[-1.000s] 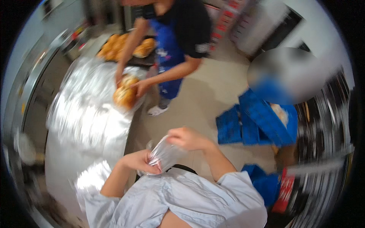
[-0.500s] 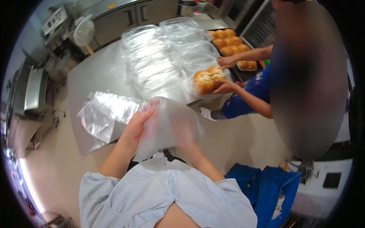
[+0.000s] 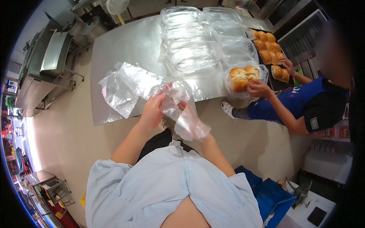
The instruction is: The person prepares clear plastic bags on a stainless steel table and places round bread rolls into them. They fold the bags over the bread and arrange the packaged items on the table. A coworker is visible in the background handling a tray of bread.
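Observation:
A clear plastic bag hangs crumpled between my hands, over the near edge of the steel table. My left hand grips its gathered edge, thumb and fingers closed. The film drapes over my right hand, hiding most of it; the bent fingertips near the bag's middle pinch the plastic. Beside my left hand, a pile of flat clear bags lies on the table. To the right, a co-worker's hand holds golden buns in a clear bag, while the other hand reaches to the tray.
Rows of clear plastic packages cover the far middle of the steel table. At its right end stands a dark tray of buns. Blue crates sit on the floor at my lower right. The co-worker stands close on the right.
The bag between my hands was spread wide and is now narrower and crumpled. The co-worker's far hand has moved from beside the bagged buns to those on the tray. My view has shifted.

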A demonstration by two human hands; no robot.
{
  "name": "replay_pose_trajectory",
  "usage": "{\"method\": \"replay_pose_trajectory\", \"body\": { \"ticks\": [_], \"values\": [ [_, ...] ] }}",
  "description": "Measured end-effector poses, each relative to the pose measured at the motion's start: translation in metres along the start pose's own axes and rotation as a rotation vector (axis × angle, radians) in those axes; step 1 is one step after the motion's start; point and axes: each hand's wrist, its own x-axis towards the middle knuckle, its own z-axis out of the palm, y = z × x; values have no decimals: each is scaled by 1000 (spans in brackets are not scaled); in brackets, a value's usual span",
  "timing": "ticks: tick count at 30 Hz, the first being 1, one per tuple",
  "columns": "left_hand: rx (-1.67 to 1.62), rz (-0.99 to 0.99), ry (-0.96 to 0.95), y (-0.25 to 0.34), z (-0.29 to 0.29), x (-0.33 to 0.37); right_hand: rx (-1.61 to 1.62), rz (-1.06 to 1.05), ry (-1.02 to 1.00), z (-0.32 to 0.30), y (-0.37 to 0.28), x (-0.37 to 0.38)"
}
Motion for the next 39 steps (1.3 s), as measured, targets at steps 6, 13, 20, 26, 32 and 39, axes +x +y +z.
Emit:
{"method": "replay_pose_trajectory", "body": {
  "ticks": [6, 13, 20, 26, 32, 39],
  "values": [
    [414, 69, -36, -23, -20, 17, 493, -60, 69, -1, -73, -11],
    [491, 105, -97, -7, -5, 0, 1340, -151, -327, -62, -36, -41],
    [629, -8, -7, -23, -49, -20, 807, 52, 117, -6, -35, -32],
    [2036, -354, -349, 7, -82, -17, 62, 297, 434, -18, -16, -20],
    [1050, -49, -79, -13, -38, -9, 162, 228, 537, 13, -1, -27],
    [440, -165, 85, -72, -36, 4, 142, 186, 556, -11, -10, -34]
  ]
}}
